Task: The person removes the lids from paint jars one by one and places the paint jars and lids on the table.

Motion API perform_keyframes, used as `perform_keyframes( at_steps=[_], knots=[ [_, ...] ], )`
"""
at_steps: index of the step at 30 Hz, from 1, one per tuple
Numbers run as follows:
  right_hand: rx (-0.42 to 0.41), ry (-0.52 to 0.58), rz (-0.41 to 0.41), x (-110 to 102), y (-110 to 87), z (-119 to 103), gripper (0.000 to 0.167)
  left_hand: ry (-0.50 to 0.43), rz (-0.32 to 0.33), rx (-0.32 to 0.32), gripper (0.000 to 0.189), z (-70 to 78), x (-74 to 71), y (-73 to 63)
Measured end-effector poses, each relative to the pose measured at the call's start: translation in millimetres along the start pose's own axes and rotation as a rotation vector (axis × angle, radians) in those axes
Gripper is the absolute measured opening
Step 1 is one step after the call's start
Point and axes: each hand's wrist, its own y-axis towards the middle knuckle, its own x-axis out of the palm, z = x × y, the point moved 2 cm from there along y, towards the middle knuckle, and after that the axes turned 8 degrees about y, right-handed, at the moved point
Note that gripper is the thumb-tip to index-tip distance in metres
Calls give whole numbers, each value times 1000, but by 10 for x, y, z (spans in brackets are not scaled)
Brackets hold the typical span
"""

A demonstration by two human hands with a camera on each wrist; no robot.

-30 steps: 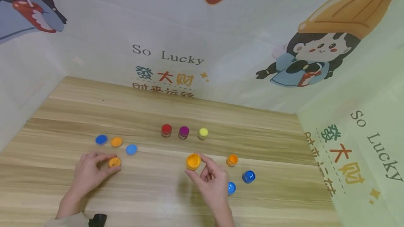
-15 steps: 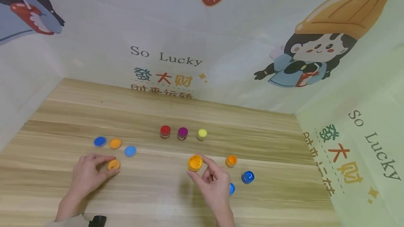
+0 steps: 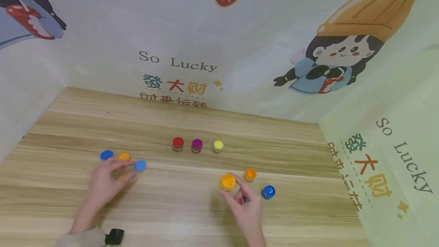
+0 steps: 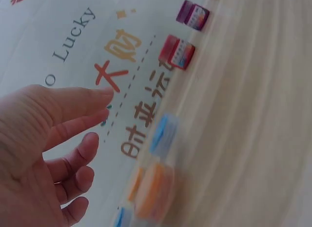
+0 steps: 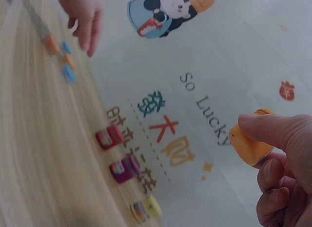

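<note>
My right hand [image 3: 247,209] pinches an uncapped paint jar [image 3: 228,182] of yellow-orange paint between thumb and fingers, held above the table with its mouth showing. Empty, my left hand [image 3: 106,180] hovers over the lids on the left; its thumb and index finger are apart in the left wrist view. A light blue lid [image 3: 140,166] lies beyond its fingertips and overlaps them in the head view. Behind the hand are a dark blue lid [image 3: 106,154] and an orange lid [image 3: 124,156]. A yellow-orange lid [image 3: 122,177] is mostly hidden by the left fingers.
Capped red [image 3: 178,144], purple [image 3: 197,146] and pale yellow jars [image 3: 217,146] stand in a row at the back. Uncapped orange [image 3: 250,175] and dark blue jars [image 3: 268,192] stand right of my right hand, which mostly hides a light blue jar. Printed cloth walls surround the table.
My left hand has let go of the yellow-orange lid and risen away from it toward the back right. The right hand has carried the yellow-orange jar to the right.
</note>
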Motion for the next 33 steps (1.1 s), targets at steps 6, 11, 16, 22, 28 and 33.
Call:
perform_keyframes(
  at_steps=[6,11,16,22,28,33],
  knots=[
    [110,-101,80,-219,-110,124,38,-136,79,90,29,212,90,183],
    [225,-163,141,-402,-250,224,38,-144,54,99,28,360,131,295],
    [291,-216,201,-553,-367,273,38,-170,6,84,26,415,201,369],
    [425,-250,252,-664,-443,305,42,-210,-22,123,31,407,394,476],
    [453,-291,318,-768,-507,369,42,-225,-105,97,43,387,641,621],
    [468,-344,359,-847,-549,418,43,-194,-204,14,47,366,787,692]
  ],
)
